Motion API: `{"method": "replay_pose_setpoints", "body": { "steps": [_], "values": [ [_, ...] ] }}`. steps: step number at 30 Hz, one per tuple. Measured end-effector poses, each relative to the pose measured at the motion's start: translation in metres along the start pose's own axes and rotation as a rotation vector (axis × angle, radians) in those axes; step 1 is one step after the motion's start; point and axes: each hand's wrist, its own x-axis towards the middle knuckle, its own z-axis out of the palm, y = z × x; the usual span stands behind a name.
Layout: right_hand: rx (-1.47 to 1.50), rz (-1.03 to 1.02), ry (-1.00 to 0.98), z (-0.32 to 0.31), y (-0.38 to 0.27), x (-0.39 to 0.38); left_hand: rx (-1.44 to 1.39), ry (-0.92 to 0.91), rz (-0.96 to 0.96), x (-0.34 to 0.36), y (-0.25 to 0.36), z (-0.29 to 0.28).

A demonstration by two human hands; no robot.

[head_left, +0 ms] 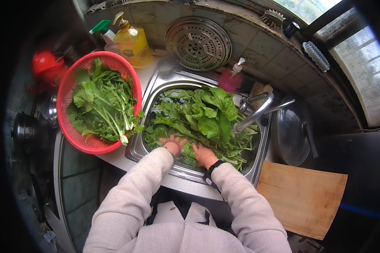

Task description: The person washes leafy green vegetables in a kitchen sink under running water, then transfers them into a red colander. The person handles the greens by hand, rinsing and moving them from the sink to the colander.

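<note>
A heap of leafy greens [211,111] fills the metal sink [262,147], with water showing among the leaves near the front. My left hand [173,146] lies on the greens at the sink's front left, its fingers spread. Close beside it, my right hand [203,155] presses onto the leaves with its fingers apart; some fingertips are hidden among them. Neither hand grips anything that I can see. The curved metal faucet [257,114] reaches over the heap from the right.
A red plastic colander [63,114] of greens stands left of the sink. Behind are a yellow pump bottle [133,44], a round perforated steamer plate [198,42] against the wall and a pink soap bottle [230,79]. A wooden cutting board [302,198] lies at the right.
</note>
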Motion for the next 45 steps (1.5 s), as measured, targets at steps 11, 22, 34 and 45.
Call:
{"method": "replay_pose_setpoints", "body": {
  "steps": [11, 22, 34, 45],
  "values": [
    [0.193, -0.161, 0.349, -0.033, 0.006, -0.052, 0.014, 0.359, 0.318, -0.025, -0.023, -0.017],
    [0.327, -0.186, 0.788, -0.121, -0.023, -0.162, 0.175, 0.751, 0.509, -0.181, -0.005, -0.148],
    [0.467, -0.195, 0.988, -0.161, -0.055, -0.201, 0.302, 0.983, 0.497, -0.255, 0.009, -0.185],
    [0.386, -0.246, 1.024, -0.212, -0.074, -0.246, 0.25, 1.151, 0.571, -0.289, 0.0, -0.2]
  ]
}}
